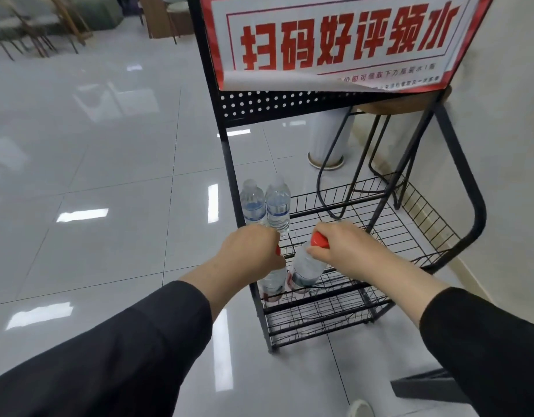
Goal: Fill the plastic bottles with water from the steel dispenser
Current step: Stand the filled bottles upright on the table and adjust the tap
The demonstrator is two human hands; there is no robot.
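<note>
Holding red-capped bottles on the wire rack (343,299): left hand (253,251) grips the upright bottle (273,284); right hand (340,245) grips the leaning bottle (307,267), neck tilted right.

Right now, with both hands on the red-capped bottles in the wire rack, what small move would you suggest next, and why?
Probably lift both bottles straight up out of the wire rack. The left hand and right hand each already grip a red-capped bottle near its top, their bases still in the basket, and no dispenser is in view.
</note>
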